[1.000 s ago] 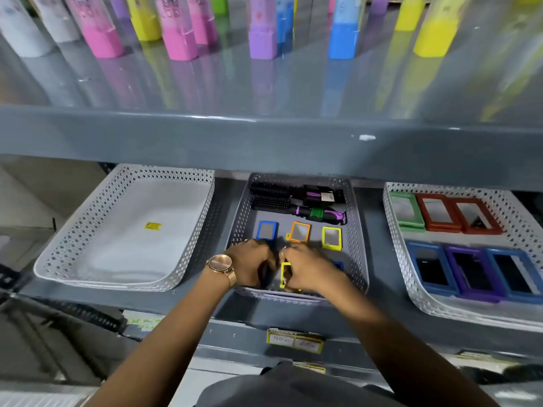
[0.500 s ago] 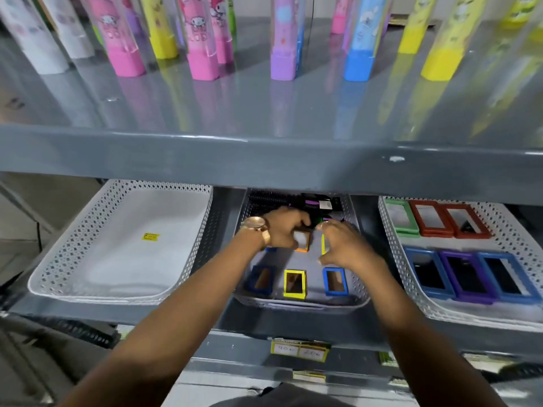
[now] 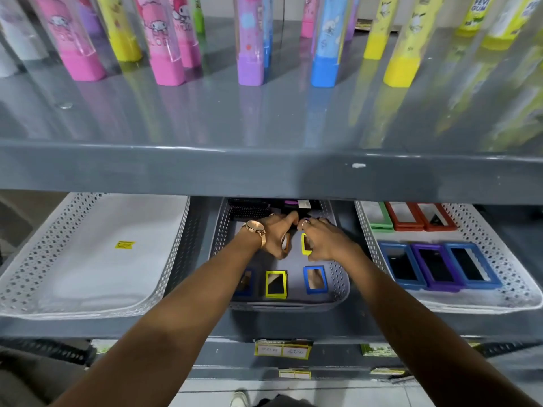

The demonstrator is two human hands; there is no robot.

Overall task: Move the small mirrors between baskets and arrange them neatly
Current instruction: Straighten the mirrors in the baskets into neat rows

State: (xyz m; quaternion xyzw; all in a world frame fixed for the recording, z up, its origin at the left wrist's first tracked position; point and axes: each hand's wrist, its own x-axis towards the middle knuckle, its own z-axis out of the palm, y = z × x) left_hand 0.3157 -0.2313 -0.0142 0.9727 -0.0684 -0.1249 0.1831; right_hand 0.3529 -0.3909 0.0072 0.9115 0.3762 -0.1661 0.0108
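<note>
Grey perforated plastic, head view: the middle basket (image 3: 340, 277) is sitting on the lower shelf between two white baskets, and both hands are working inside it.
Small mirrors, near row: a blue-framed mirror (image 3: 315, 279), a yellow-framed mirror (image 3: 276, 284) and a second blue one (image 3: 246, 282), partly hidden by the left forearm, are lying flat side by side, apart from one another; this spacing is reading as a finished row.
Small mirrors, far row: an orange-framed mirror (image 3: 285, 241) and another yellow mirror (image 3: 305, 244) are showing in part under the two hands, probably being squared up as the next row.
Left hand (image 3: 276, 233): it is lying curled over the orange-framed mirror, fingers reaching toward the back; whether it is pinching anything cannot be told.
Right hand (image 3: 323, 239): it is lying curled, knuckles up, beside the far yellow mirror; its grasp cannot be told either.
Hairbrushes (image 3: 249, 211): dark brushes are filling the back of the grey basket, likely limiting the room for mirrors.
Left white basket (image 3: 32, 259): it is holding only a yellow sticker (image 3: 125, 245).
Right white basket (image 3: 505, 277): larger framed mirrors (image 3: 437, 268) are lying in two neat rows.
</note>
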